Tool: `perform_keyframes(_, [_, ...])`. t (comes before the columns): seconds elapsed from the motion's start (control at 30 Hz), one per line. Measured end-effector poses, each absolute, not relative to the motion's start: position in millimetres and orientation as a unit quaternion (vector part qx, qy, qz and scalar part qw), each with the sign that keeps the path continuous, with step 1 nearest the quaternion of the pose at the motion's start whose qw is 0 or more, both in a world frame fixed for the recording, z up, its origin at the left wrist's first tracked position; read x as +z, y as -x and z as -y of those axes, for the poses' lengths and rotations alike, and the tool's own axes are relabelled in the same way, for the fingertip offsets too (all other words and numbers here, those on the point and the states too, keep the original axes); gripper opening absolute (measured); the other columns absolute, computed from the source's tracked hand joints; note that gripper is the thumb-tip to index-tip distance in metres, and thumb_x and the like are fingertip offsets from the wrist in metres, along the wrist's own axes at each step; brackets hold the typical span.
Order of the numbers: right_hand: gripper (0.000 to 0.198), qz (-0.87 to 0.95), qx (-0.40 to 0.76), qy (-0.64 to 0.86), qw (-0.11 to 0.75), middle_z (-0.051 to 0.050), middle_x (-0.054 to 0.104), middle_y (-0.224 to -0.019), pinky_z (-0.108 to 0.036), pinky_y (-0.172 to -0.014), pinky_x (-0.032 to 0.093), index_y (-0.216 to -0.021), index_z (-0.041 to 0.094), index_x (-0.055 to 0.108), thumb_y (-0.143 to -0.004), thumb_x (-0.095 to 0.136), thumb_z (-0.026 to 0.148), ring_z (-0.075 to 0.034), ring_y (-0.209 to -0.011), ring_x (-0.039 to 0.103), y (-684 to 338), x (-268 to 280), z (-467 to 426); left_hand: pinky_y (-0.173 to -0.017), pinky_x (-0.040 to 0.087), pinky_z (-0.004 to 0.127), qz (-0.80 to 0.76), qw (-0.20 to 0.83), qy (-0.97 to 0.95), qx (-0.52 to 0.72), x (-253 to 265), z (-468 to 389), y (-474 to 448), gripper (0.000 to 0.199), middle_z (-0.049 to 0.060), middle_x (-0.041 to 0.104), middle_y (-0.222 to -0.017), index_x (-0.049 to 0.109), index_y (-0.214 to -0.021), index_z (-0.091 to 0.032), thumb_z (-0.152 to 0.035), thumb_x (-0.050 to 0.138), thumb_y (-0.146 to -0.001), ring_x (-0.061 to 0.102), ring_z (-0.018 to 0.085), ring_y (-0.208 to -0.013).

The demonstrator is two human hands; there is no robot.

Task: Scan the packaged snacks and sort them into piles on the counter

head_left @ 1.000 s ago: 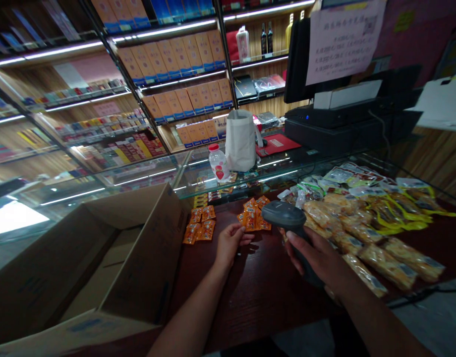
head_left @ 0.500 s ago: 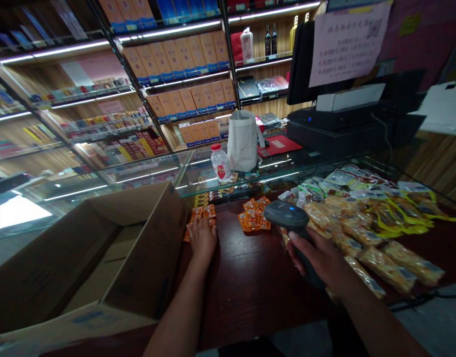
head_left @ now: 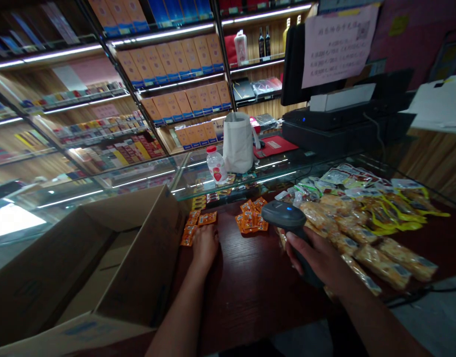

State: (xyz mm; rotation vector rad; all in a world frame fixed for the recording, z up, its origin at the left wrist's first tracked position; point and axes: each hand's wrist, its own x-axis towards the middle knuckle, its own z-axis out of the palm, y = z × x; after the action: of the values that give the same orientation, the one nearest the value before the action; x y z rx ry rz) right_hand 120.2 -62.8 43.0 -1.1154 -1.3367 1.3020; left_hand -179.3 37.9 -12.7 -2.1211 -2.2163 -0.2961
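My right hand (head_left: 319,255) is wrapped around the handle of a dark barcode scanner (head_left: 283,213), whose head points left over the counter and shows a blue light. My left hand (head_left: 205,244) rests on the counter beside the cardboard box, its fingers curled under so that whatever they hold is hidden. Just beyond its knuckles lies a small orange packet (head_left: 207,218), and more orange packets (head_left: 189,234) lie to its left against the box. Between the hands, a heap of orange packets (head_left: 251,218) sits left of the scanner head.
An open cardboard box (head_left: 139,263) stands on the left. Clear-wrapped snack packs (head_left: 380,263) cover the right side. Behind are a glass display counter (head_left: 198,184), a bottle with a red cap (head_left: 216,166), a white bag (head_left: 238,144) and a monitor (head_left: 293,64).
My left hand has drawn back slightly from the packets by the box, and its spread fingers have curled. My right hand holds the scanner much as before. The view has shifted slightly.
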Motion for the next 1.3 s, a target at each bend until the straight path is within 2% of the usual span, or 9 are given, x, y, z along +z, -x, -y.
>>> perform_keyframes(0.1, [0.046, 0.537, 0.536, 0.458, 0.464, 0.006, 0.058, -0.064, -0.024, -0.047, 0.042, -0.085, 0.021, 0.056, -0.094, 0.054, 0.066, -0.009, -0.046, 0.052, -118, 38, 62, -0.103, 0.045, 0.040, 0.702, 0.020, 0.701, -0.127, -17, -41, 182, 0.040, 0.017, 0.070, -0.122, 0.070, -0.114, -0.013, 0.000, 0.053, -0.080, 0.063, 0.029, -0.117])
perform_keyframes(0.2, [0.045, 0.535, 0.542, 0.453, 0.464, 0.006, 0.058, -0.064, -0.024, -0.047, 0.041, -0.088, 0.022, 0.056, -0.094, 0.054, 0.067, -0.009, -0.046, 0.052, -117, 34, 62, -0.107, 0.044, 0.045, 0.712, 0.042, 0.686, -0.145, -18, -41, 180, 0.028, 0.021, 0.064, -0.133, 0.071, -0.110, -0.011, -0.014, 0.063, -0.082, 0.057, 0.035, -0.125])
perform_keyframes(0.3, [0.045, 0.537, 0.545, 0.446, 0.465, 0.006, 0.058, -0.064, -0.024, -0.047, 0.041, -0.089, 0.022, 0.056, -0.094, 0.054, 0.066, -0.009, -0.046, 0.052, -117, 32, 61, -0.102, 0.046, 0.046, 0.725, 0.031, 0.676, -0.126, -14, -40, 178, 0.026, 0.021, 0.069, -0.120, 0.071, -0.106, -0.011, -0.029, 0.061, -0.091, 0.061, 0.035, -0.117])
perform_keyframes(0.47, [0.045, 0.544, 0.540, 0.443, 0.465, 0.007, 0.057, -0.062, -0.024, -0.048, 0.041, -0.085, 0.021, 0.055, -0.095, 0.053, 0.066, -0.009, -0.046, 0.052, -117, 33, 60, -0.095, 0.048, 0.043, 0.762, 0.045, 0.642, -0.072, -5, -35, 175, 0.031, 0.019, 0.071, -0.114, 0.070, -0.112, -0.012, -0.021, 0.044, -0.097, 0.063, 0.034, -0.114])
perform_keyframes(0.6, [0.045, 0.550, 0.534, 0.443, 0.466, 0.007, 0.056, -0.061, -0.024, -0.049, 0.041, -0.083, 0.021, 0.054, -0.096, 0.052, 0.064, -0.009, -0.046, 0.052, -117, 36, 62, -0.092, 0.049, 0.048, 0.775, 0.058, 0.628, -0.034, -3, -30, 176, 0.037, 0.021, 0.066, -0.121, 0.071, -0.113, -0.014, -0.033, 0.043, -0.099, 0.061, 0.038, -0.115])
perform_keyframes(0.77, [0.044, 0.545, 0.540, 0.441, 0.466, 0.007, 0.056, -0.063, -0.023, -0.047, 0.040, -0.084, 0.021, 0.055, -0.095, 0.053, 0.063, -0.008, -0.046, 0.051, -116, 38, 64, -0.087, 0.049, 0.040, 0.776, 0.005, 0.629, -0.041, -2, -33, 185, 0.045, 0.024, 0.065, -0.123, 0.069, -0.110, -0.010, -0.044, 0.042, -0.099, 0.066, 0.035, -0.109])
perform_keyframes(0.93, [0.043, 0.547, 0.536, 0.440, 0.470, 0.007, 0.055, -0.062, -0.023, -0.047, 0.039, -0.083, 0.021, 0.055, -0.096, 0.053, 0.062, -0.008, -0.046, 0.050, -114, 38, 64, -0.078, 0.048, 0.031, 0.733, -0.128, 0.658, -0.114, -10, -41, 197, 0.034, 0.014, 0.072, -0.105, 0.068, -0.095, -0.014, -0.045, 0.071, -0.080, 0.068, 0.027, -0.097])
perform_keyframes(1.03, [0.041, 0.554, 0.533, 0.435, 0.469, 0.007, 0.055, -0.062, -0.023, -0.048, 0.040, -0.085, 0.021, 0.055, -0.098, 0.052, 0.060, -0.009, -0.046, 0.051, -114, 37, 64, -0.071, 0.046, 0.028, 0.715, -0.177, 0.661, -0.141, -14, -40, 195, 0.034, 0.010, 0.073, -0.099, 0.065, -0.091, -0.017, -0.039, 0.079, -0.070, 0.069, 0.025, -0.090])
perform_keyframes(1.3, [0.042, 0.560, 0.531, 0.435, 0.464, 0.006, 0.055, -0.061, -0.024, -0.048, 0.041, -0.081, 0.022, 0.054, -0.098, 0.051, 0.060, -0.010, -0.046, 0.051, -113, 38, 64, -0.058, 0.042, 0.027, 0.692, -0.184, 0.630, -0.301, -10, -32, 175, 0.026, 0.002, 0.067, -0.073, 0.053, -0.087, -0.022, -0.037, 0.072, -0.077, 0.066, 0.021, -0.068])
